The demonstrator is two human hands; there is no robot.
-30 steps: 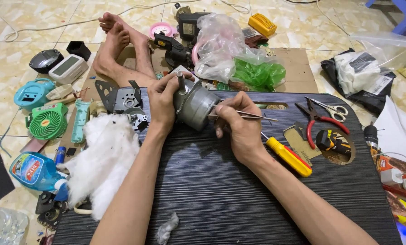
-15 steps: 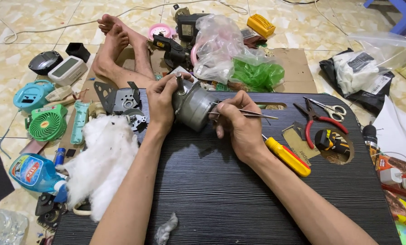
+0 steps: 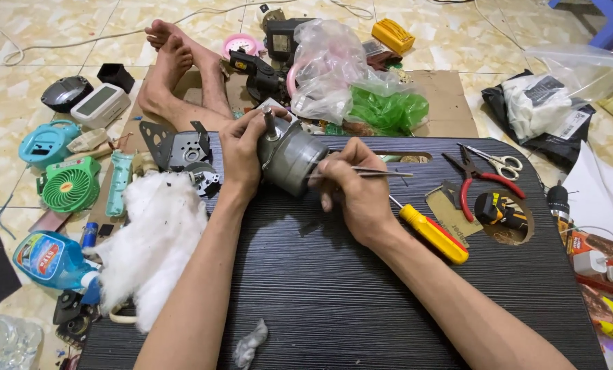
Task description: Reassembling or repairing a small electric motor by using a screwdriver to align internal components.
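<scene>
Head view shows a grey motor (image 3: 294,156) held just above the far edge of a black table (image 3: 389,288), its short shaft pointing up and away. The left hand (image 3: 243,152) is wrapped around the far end of the motor, fingers curled over the top beside the shaft. The right hand (image 3: 353,186) rests against the motor's near end and pinches a pair of thin metal tweezers (image 3: 371,173), which lie almost level with their tips pointing right, away from the motor.

Just beside the right wrist a yellow-handled screwdriver (image 3: 433,233) lies on the table. Farther right are red-handled pliers (image 3: 474,179), small scissors (image 3: 497,161) and a yellow and black tape measure (image 3: 496,209). Left of the left forearm sits a heap of white stuffing (image 3: 157,233), with a grey metal bracket (image 3: 176,147) above it. On the tiled floor to the left are a green hand fan (image 3: 70,183) and a blue bottle (image 3: 52,259). Beyond the motor lie clear plastic bags (image 3: 330,65), one holding something green (image 3: 389,109), and the person's bare feet (image 3: 173,65).
</scene>
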